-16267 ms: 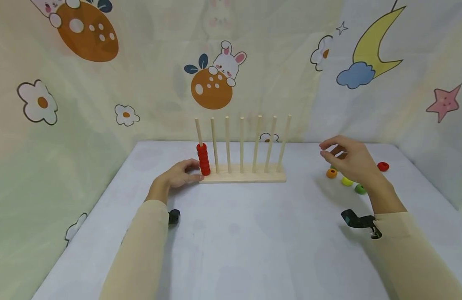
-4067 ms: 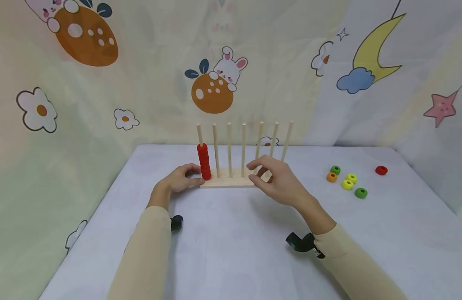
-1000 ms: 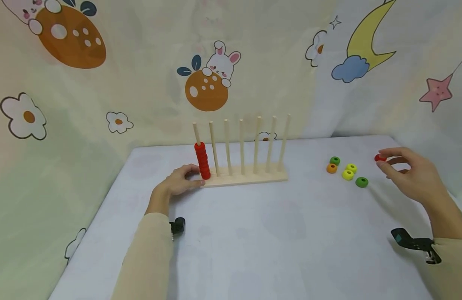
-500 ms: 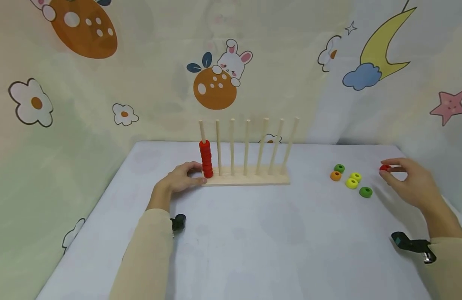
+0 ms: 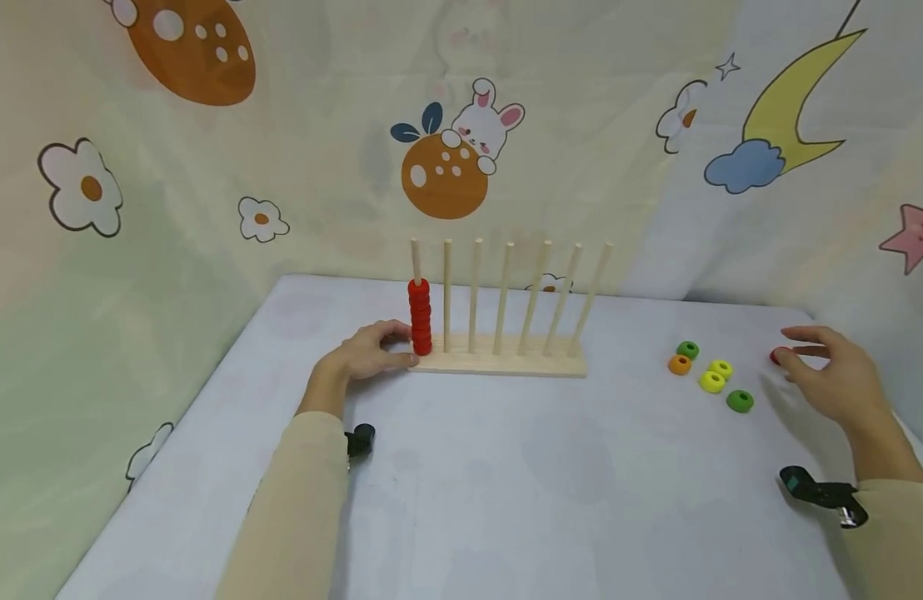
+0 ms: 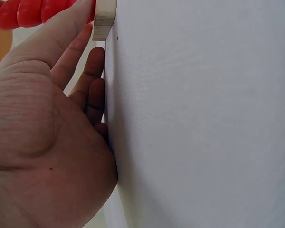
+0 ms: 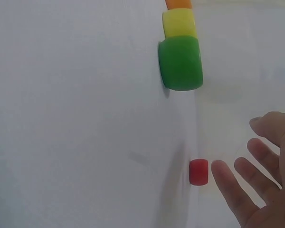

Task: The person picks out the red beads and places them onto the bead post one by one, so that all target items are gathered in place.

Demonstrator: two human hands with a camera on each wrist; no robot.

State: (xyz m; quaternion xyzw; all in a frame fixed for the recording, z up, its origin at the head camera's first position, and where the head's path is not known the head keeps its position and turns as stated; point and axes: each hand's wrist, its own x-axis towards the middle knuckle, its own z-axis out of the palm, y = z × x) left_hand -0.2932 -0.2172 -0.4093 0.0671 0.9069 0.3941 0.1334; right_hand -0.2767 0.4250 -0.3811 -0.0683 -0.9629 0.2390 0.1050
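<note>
At the left end of a wooden peg stand [image 5: 499, 365], my left hand [image 5: 367, 350] grips the base, thumb in front and fingers behind. Red beads [image 5: 421, 318] are stacked on the leftmost peg, close to that hand; the other pegs are bare. In the left wrist view the thumb lies against the end of the base [image 6: 104, 20]. Far to the right, my right hand [image 5: 840, 375] is over a single red bead [image 5: 776, 356], partly covered by the thumb. The right wrist view shows this red bead [image 7: 199, 172] apart from the spread fingers.
Between the stand and my right hand lie loose beads on the white table [image 5: 461, 500]: a green bead [image 5: 688, 349], an orange bead [image 5: 680, 364], two yellow beads [image 5: 712, 382] and another green bead [image 5: 740, 401]. A printed cloth wall [image 5: 319, 125] rises behind the table.
Four seconds ago my right hand was in front of the stand; since one second ago it has been at the red bead. My left hand has stayed on the base. The head view has shifted slightly.
</note>
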